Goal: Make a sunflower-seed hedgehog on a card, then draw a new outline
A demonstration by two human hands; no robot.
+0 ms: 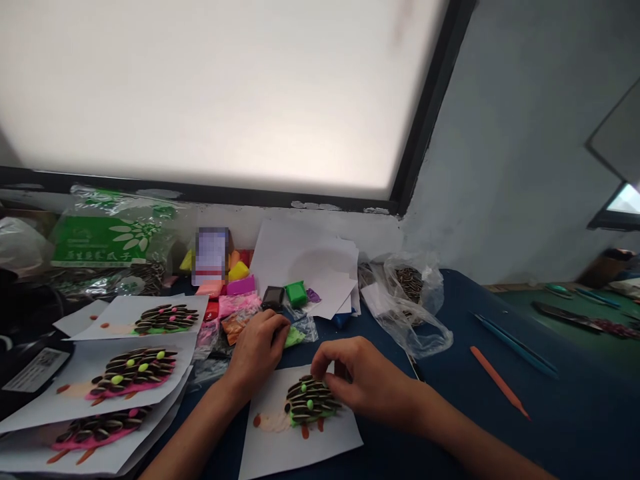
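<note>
A white paper sheet [280, 453] lies in front of me with a hedgehog picture [313, 400] on it. Striped sunflower seeds stand in green clay as its spines, with small light-green balls among them. My right hand [365, 380] is over the picture's upper right, thumb and forefinger curled together at the seeds; anything between them is hidden. Beyond the sheet's upper left, my left hand [260, 343] rests with its fingers bent inward. Its fingertips are beside a light-green clay packet [295, 335], and I cannot make out what they hold.
Finished hedgehog sheets [165, 393] overlap at the left. Coloured clay packs [240, 287] and blank paper [295, 253] stand by the wall. A seed bag [410, 293] lies right of them. An orange tool [500, 383] and blue tweezers [515, 347] lie on the right.
</note>
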